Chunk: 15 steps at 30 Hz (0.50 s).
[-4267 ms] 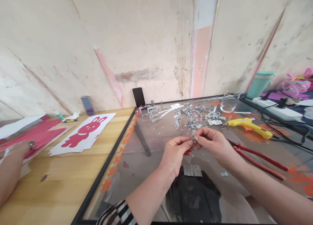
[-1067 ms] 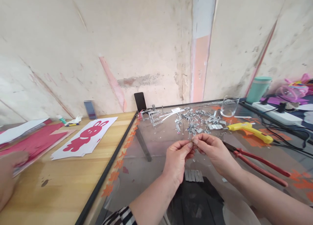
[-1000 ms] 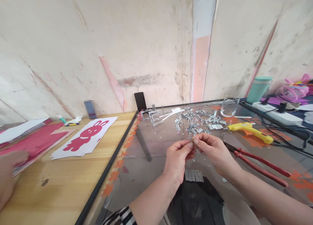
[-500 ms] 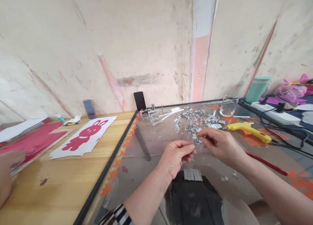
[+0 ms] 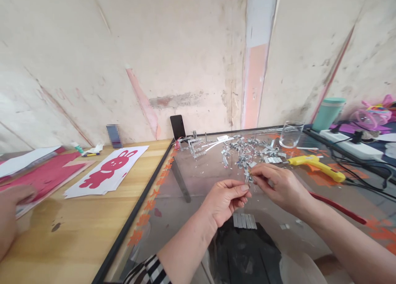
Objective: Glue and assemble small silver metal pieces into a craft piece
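Above the dark glossy table, my left hand [image 5: 229,199] pinches a tiny item between thumb and fingers; the item is too small to name. Just right of it, the fingertips of my right hand [image 5: 280,185] are pressed together on something I cannot make out. The two sets of fingertips nearly meet. Behind them lies a heap of small silvery pieces [image 5: 244,148]. Nearer me, a row of grey strips [image 5: 245,221] lies side by side below my left hand.
A yellow glue gun [image 5: 318,165], a clear glass [image 5: 291,134], a red-handled tool [image 5: 340,207] and a white power strip [image 5: 351,144] with cables lie right. Another person's hand [image 5: 18,195] touches red sheets [image 5: 46,174] at left, beside a rabbit picture [image 5: 108,170]. A black phone [image 5: 177,127] leans on the wall.
My right fingertips have come slightly closer to my left ones. The view has shifted slightly.
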Tool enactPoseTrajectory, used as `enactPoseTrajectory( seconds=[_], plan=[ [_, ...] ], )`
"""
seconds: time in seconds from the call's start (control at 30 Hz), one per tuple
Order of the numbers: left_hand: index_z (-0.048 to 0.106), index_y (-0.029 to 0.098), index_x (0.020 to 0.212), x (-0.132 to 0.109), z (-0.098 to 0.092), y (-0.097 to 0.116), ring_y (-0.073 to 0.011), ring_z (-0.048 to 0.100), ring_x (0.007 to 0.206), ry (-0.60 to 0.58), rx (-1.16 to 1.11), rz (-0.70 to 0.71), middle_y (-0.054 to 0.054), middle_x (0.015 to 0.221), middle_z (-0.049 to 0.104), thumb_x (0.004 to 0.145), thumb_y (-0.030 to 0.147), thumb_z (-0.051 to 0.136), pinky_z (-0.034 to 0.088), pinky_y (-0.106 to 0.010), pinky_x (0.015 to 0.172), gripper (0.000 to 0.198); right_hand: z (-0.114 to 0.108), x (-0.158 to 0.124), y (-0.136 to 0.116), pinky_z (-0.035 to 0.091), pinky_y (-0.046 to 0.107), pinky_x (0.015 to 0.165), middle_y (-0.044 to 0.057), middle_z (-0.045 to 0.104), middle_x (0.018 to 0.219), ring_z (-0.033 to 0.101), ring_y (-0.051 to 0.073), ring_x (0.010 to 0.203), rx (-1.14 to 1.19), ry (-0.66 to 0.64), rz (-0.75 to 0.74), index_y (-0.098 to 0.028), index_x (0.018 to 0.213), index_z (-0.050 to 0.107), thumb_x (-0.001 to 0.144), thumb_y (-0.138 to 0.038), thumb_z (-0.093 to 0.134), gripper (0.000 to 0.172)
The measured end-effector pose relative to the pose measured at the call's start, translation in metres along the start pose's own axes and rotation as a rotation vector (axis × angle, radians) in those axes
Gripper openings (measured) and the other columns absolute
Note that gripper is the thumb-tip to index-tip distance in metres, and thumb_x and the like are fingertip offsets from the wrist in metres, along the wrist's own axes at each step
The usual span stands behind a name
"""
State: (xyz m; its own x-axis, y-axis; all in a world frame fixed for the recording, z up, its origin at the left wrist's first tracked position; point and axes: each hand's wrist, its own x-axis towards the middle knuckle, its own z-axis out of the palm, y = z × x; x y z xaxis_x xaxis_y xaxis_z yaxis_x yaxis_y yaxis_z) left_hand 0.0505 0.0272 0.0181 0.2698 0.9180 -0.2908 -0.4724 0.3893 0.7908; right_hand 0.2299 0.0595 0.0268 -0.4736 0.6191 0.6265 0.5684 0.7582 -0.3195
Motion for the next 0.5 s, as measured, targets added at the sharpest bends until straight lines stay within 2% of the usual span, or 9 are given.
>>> enactPoseTrajectory(
  seconds=[0.5],
  plan=[
    [0.068,0.009,0.065,-0.0017,0.0003,0.0021,-0.0057,0.056,0.042,-0.026,-0.083,-0.078,-0.005,0.054,0.064,0.067,0.009,0.077,0.042,-0.011,0.04,0.009,0.0,-0.0003,-0.0032,0.051,0.029,0.069,0.007,0.07,0.089,0.066,0.018,0.078,0.01,-0.027,-0.085,-0.022,0.091,0.06,0.088,-0.015,0.045,0.017]
  ],
)
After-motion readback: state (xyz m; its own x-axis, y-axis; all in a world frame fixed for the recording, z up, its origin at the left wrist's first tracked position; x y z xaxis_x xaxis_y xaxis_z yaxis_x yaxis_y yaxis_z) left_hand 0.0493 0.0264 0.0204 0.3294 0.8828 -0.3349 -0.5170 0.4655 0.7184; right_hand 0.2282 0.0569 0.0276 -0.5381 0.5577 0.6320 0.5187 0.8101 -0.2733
